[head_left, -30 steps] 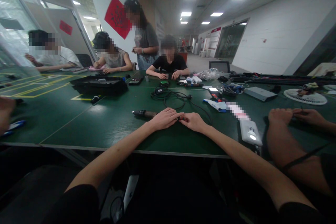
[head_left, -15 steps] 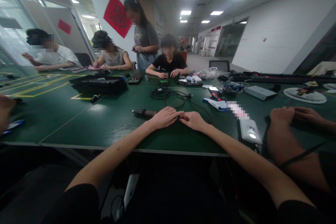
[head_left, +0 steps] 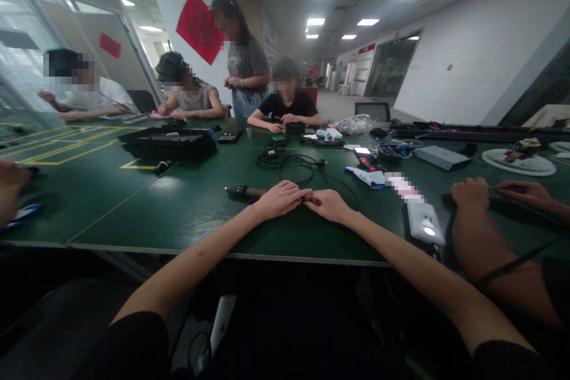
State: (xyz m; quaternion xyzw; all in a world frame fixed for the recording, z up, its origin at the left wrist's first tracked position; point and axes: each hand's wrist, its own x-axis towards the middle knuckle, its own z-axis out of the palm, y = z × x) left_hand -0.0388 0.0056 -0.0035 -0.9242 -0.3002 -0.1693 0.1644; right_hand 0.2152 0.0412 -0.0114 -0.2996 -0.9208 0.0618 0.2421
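Note:
My left hand (head_left: pixel 280 198) rests on the green table (head_left: pixel 178 214), its fingers stretched to the right and closed at the tips. From the other side my right hand (head_left: pixel 330 206) meets it, thumb and fingers pinched. Between the fingertips shows a small dark piece (head_left: pixel 304 198), mostly covered and too small to name. A dark cylindrical tool (head_left: pixel 243 191) with a narrow tip, like an electric screwdriver, lies beyond my left hand, which hides its right end. Just behind both hands a black cable (head_left: pixel 296 161) lies in loose coils.
A black tray (head_left: pixel 171 143) stands at the back left. To the right are a blue-and-white packet (head_left: pixel 367 178), a white device (head_left: pixel 425 222) with a light, a silver box (head_left: pixel 442 158) and a white fan grille (head_left: pixel 519 161). A co-worker's hand (head_left: pixel 471 195) works close on my right; others sit across.
My hands stay almost in place, with slight finger movement around the small piece. The co-worker's hands on the right have moved apart. Across the table, a person's hand has shifted inward.

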